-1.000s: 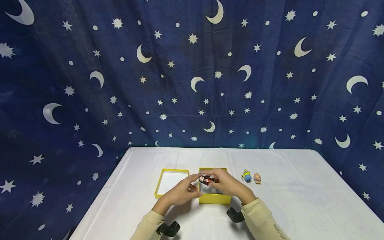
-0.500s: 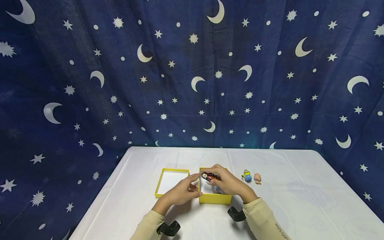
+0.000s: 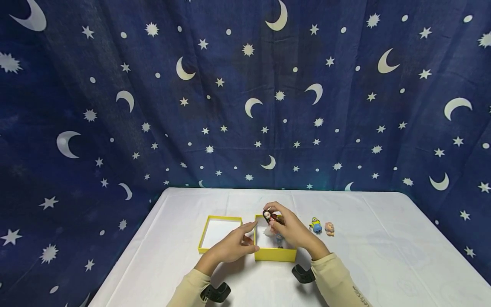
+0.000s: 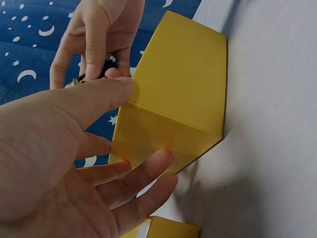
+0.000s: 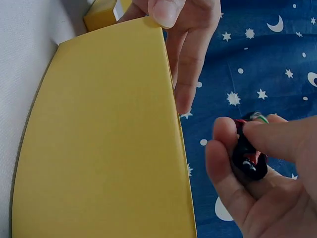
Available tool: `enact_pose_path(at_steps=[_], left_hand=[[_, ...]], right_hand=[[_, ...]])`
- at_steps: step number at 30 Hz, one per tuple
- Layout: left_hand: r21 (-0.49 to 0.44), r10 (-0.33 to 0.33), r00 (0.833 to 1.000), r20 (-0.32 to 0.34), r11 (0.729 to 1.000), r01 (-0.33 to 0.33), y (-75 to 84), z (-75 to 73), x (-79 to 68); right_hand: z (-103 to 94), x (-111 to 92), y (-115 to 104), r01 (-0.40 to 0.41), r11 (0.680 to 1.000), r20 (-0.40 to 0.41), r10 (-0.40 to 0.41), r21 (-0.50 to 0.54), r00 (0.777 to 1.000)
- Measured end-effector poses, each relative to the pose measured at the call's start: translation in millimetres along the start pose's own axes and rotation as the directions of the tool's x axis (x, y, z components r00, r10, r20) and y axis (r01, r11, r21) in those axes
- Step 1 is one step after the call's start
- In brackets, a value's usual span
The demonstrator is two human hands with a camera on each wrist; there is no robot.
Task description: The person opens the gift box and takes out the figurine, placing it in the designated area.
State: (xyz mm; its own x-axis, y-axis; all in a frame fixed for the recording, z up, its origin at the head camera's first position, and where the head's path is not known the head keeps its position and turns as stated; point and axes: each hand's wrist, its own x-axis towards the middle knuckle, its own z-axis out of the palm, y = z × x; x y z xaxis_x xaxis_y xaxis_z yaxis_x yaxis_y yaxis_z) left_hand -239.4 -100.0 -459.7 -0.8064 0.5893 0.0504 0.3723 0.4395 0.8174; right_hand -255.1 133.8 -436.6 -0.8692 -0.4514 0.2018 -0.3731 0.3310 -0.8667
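A yellow box [image 3: 275, 255] with a white inside stands uncovered at the middle of the table. My left hand [image 3: 231, 246] rests on its left side, the thumb at the near corner and the other fingers, fairly straight, against the side wall [image 4: 153, 131]. Over the box, my right hand [image 3: 295, 228] pinches a small doll figurine [image 3: 268, 216] with long dark hair, its head up. Up close in the right wrist view, the figurine [image 5: 251, 161] shows black and red between thumb and fingers. A small bluish figure [image 3: 279, 238] lies inside the box, partly covered by my right hand.
Left of the box lies its shallow yellow-rimmed lid [image 3: 207, 250], white inside facing up. To the right are a yellow-and-blue minion figure [image 3: 316, 225] and a pink pig-like figure [image 3: 329, 229]. A dark blue curtain [image 3: 230, 106] with moons and stars hangs behind the table.
My right hand has lifted the doll figurine up and slightly right, turning it from lying sideways to more upright. The bluish figure in the box now shows more. My left hand stays put.
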Motion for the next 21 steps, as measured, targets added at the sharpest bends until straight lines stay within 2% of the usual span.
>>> enact_pose_path(at_steps=[6, 14, 21], left_hand=[[-0.013, -0.001, 1.000, -0.002, 1.000, 0.001, 1.5, 0.1, -0.6], [-0.001, -0.011, 1.000, -0.006, 1.000, 0.011, 1.4, 0.3, -1.0], [0.020, -0.019, 1.000, 0.000, 1.000, 0.019, -0.4, 0.1, -0.8]], right_hand=[[-4.3, 1.3, 0.2, 0.020, 0.998, -0.043, -0.017, 0.058, 0.999], [-14.2, 0.5, 3.5, 0.017, 0.981, -0.016, -0.014, 0.194, 1.000], [-17.4, 1.5, 4.0, 0.057, 0.972, -0.053, -0.046, 0.228, 0.998]])
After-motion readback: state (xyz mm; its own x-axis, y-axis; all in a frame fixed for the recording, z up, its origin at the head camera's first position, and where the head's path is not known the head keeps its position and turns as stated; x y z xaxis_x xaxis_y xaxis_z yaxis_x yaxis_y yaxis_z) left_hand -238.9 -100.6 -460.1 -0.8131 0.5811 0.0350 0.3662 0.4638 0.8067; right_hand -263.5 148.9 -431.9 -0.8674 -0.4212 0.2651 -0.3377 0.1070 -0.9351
